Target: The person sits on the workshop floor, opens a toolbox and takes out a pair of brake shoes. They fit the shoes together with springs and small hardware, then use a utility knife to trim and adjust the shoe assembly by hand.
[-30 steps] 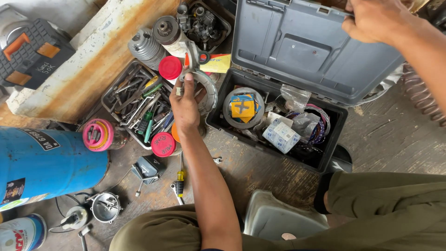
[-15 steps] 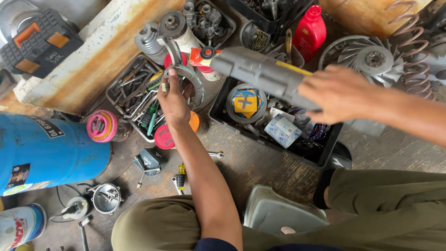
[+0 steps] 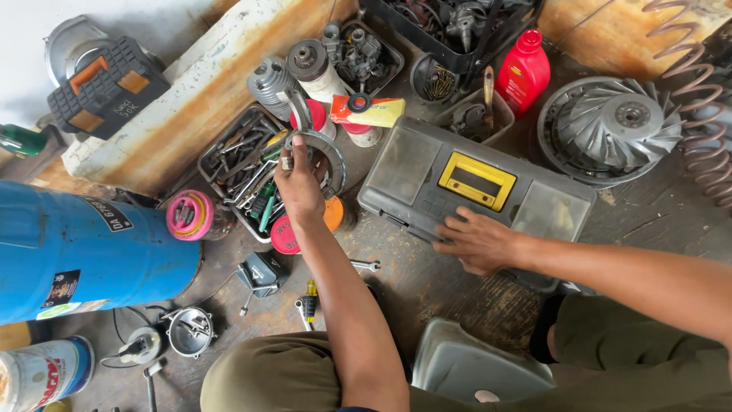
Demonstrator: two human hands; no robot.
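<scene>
Covering the concrete floor (image 3: pixel 427 282) is a workshop clutter: a blue gas cylinder (image 3: pixel 84 252) lies at the left edge, a rusty painted beam (image 3: pixel 198 91) runs across the top left, a red bottle (image 3: pixel 524 70) and a finned metal fan wheel (image 3: pixel 610 126) sit toward the top right, and a tray of hand tools (image 3: pixel 248 172) lies beside the beam.

Half a second ago the grey toolbox (image 3: pixel 473 187) had its lid swinging down over the open contents under the right hand; now the lid is shut, its yellow latch facing up, and the right hand (image 3: pixel 479 242) rests flat on the box's near edge, fingers spread and gripping nothing. The left hand has barely shifted from its place over the tray.

The left hand (image 3: pixel 299 183) has its fingers closed on a small metal socket (image 3: pixel 287 162), pinched at the fingertips. It is held just beside a metal ring part (image 3: pixel 329 156) that stands at the tray's right edge, above two red lids.
</scene>
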